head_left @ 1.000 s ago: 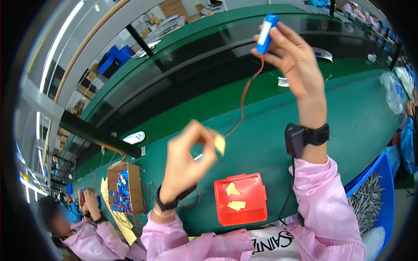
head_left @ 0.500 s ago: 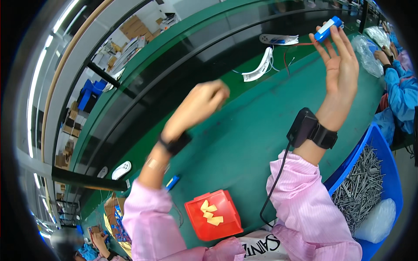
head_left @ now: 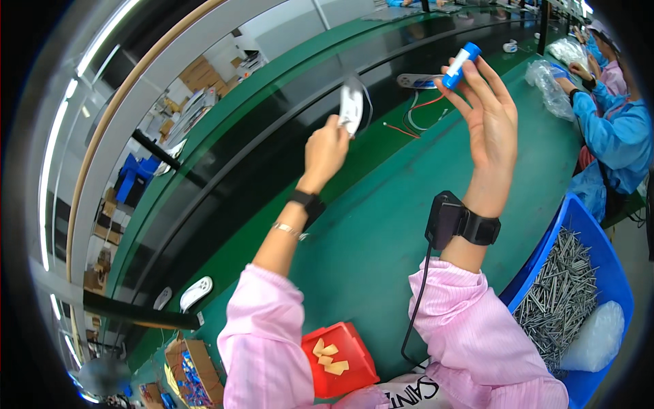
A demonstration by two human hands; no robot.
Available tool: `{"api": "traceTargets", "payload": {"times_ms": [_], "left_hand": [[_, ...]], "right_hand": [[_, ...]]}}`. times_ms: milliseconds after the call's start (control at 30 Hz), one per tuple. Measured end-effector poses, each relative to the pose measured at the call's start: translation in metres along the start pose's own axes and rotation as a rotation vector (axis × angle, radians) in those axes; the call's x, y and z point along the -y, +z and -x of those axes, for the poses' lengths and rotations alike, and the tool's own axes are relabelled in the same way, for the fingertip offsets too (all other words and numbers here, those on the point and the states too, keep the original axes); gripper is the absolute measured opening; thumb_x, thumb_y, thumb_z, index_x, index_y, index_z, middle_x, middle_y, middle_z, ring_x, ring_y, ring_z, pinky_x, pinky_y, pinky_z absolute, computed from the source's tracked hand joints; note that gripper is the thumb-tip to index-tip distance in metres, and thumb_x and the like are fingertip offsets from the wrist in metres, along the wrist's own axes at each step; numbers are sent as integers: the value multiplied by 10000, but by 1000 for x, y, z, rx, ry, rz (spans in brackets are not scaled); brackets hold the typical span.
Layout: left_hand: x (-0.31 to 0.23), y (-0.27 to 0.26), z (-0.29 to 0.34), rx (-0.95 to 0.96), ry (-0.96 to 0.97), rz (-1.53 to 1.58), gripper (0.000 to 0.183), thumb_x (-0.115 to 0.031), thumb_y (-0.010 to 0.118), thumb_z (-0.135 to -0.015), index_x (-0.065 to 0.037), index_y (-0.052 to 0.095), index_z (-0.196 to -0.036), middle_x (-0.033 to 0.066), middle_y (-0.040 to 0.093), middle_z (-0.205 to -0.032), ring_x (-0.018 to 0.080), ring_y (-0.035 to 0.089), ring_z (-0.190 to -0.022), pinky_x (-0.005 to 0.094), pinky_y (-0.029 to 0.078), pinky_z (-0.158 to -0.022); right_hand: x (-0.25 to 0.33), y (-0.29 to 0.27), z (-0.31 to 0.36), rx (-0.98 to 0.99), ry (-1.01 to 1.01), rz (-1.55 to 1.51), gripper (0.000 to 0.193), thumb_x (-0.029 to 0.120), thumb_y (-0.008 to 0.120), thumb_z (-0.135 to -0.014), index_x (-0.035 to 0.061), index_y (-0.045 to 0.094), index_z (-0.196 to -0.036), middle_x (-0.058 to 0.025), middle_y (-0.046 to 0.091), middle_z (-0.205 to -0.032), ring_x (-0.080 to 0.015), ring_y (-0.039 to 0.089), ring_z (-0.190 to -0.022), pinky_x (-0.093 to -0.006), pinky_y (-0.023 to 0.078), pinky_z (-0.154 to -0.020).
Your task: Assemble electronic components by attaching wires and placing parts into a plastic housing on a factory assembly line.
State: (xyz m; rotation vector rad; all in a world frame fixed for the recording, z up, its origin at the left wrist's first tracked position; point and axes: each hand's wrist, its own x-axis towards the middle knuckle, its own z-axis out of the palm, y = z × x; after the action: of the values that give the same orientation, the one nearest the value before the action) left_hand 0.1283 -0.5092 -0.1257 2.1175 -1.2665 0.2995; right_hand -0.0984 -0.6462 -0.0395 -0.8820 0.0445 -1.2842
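My left hand (head_left: 325, 155) is closed on one end of a curved white plastic shell (head_left: 351, 108), blurred by motion, with a thin wire at its side. It is lifted over the far side of the green bench (head_left: 381, 252). Higher at the right, my right hand (head_left: 492, 129) pinches a blue cylindrical battery (head_left: 461, 66) with a white label between thumb and fingertips. Red and pale wires (head_left: 414, 116) hang or lie just left of that hand. Behind it lies another white shell (head_left: 414, 81) with something blue in it, partly covered by my fingers.
A red tray (head_left: 368, 365) with yellow pieces (head_left: 334, 367) sits near me. At right, a blue bin (head_left: 623, 300) holds metal rods (head_left: 555, 293) and a clear plastic bag (head_left: 594, 337). A cardboard box (head_left: 210, 371) and white shell (head_left: 196, 293) are left. A co-worker's blue sleeve (head_left: 606, 126) shows.
My left hand has reached forward and picked up the curved white shell from the bench's far side. My right hand has shifted left with the battery, now held more upright.
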Motion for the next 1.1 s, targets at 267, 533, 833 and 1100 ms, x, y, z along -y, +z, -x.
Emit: {"api": "traceTargets", "payload": {"times_ms": [267,533,833,1100], "left_hand": [[-7,-144,112,-194,-366,1206,771,34,519,-753,-56,225,-1461,167,635,-1027,306,670,-931,422,545,-887],[-5,-179,187,-269,-524,1048,439,-148,510,-845,-5,444,-1255,122,627,-1004,212,659,-815,335,561,-663],[-34,-177,212,-461,-386,985,771,-629,163,-997,16,502,-1248,131,664,-988,166,666,-757,270,541,-624],[-41,-173,215,-534,-418,846,746,-598,163,-1011,31,498,-1232,121,649,-894,147,638,-653,243,514,-553]], "right_hand": [[-33,99,57,596,324,11,406,63,667,-898,-80,538,-1256,-167,656,-1079,-252,680,-953,-378,591,-831],[-70,162,155,862,615,16,365,97,704,-872,-80,608,-1177,-121,689,-984,-135,661,-809,-266,540,-641],[-79,178,203,771,473,220,344,88,719,-844,-72,615,-1131,-128,691,-905,-123,668,-769,-269,570,-690],[-77,182,211,762,539,229,279,67,717,-838,-75,658,-1070,-126,705,-883,-126,676,-790,-271,561,-702]]}}
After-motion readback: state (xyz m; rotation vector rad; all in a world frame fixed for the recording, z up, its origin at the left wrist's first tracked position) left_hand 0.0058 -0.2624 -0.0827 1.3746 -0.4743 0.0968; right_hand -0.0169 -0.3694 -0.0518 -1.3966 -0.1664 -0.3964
